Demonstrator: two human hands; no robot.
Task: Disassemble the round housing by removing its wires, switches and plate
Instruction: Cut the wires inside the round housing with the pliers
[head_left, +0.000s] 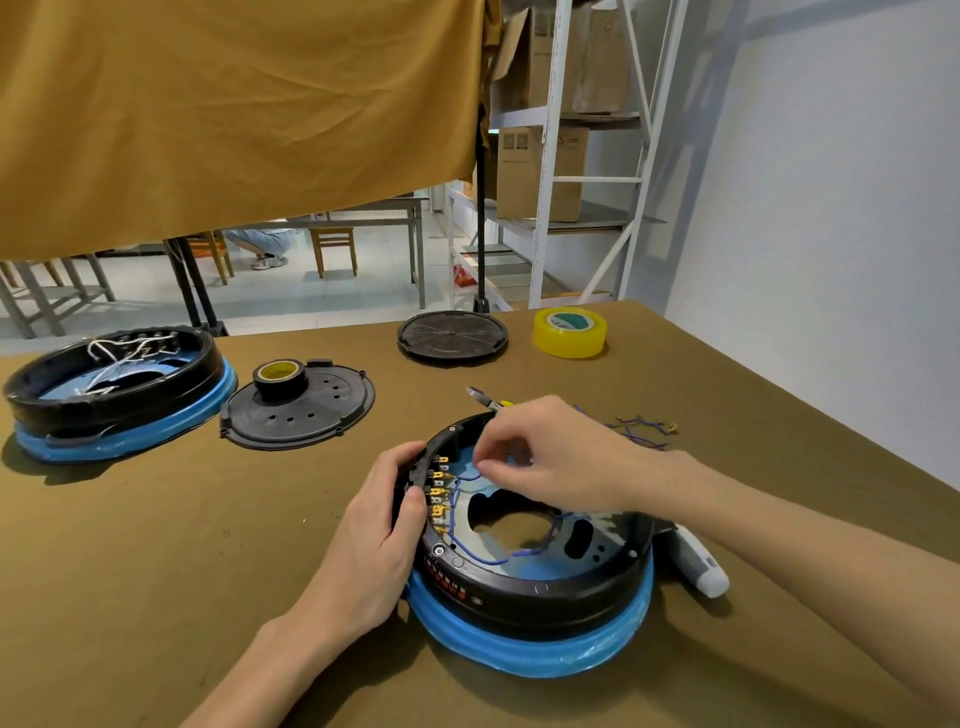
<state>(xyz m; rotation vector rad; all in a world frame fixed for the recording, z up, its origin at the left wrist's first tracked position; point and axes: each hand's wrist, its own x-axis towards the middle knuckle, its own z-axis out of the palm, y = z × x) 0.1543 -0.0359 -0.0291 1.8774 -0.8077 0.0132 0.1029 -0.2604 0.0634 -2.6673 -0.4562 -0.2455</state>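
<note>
A round black housing (524, 597) with a blue base ring lies on the table just in front of me. A row of switches with brass terminals (440, 493) lines its left inner wall, and blue wires (470, 551) loop over the blue plate (587, 540) inside. My left hand (382, 530) grips the housing's left rim, thumb by the switches. My right hand (545, 462) reaches in from the right and pinches a blue wire near the top terminals.
Loose blue wires (641, 431) lie to the right. Cutters (491, 401) sit behind my right hand, a white tool (701, 566) beside the housing. A second housing (111, 389), two black covers (298, 415) (452, 338), black tape (280, 378) and yellow tape (570, 332) stand farther back.
</note>
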